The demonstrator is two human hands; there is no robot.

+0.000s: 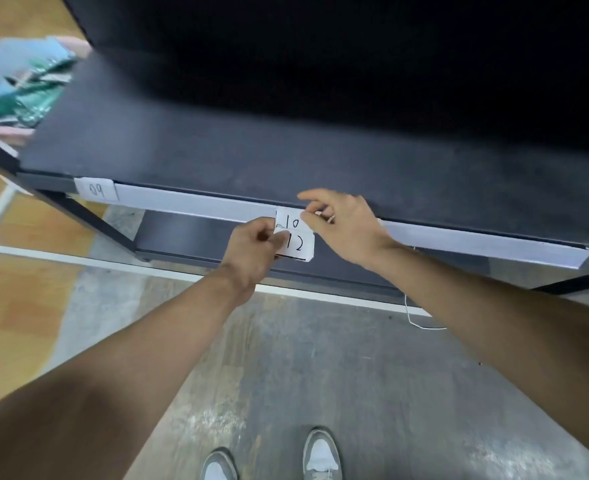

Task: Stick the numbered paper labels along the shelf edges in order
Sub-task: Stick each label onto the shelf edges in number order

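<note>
I have the 10 label [292, 221] against the white strip [189, 202] on the front edge of the shelf [251, 150], well to the right of the 09 label [96, 190], which is already stuck near the left corner. My right hand [341, 225] pinches the 10's right end between thumb and a curled finger, with the forefinger lifted above the shelf top. My left hand [251, 245] grips the stack [296, 244] just below, fingers curled round its left end, and its top sheet touches the 10's lower edge.

The trouble I foresee is mostly about order. The stack's top sheet reads 12, not 11, so if I peel that one next I skip a number; I cannot tell whether 11 sits underneath.

The 10 itself may go on tilted, since only its right end is held and the view is blurred here. With the stack pressed so close, pulling the left hand away could drag the 10's lower edge loose.
</note>
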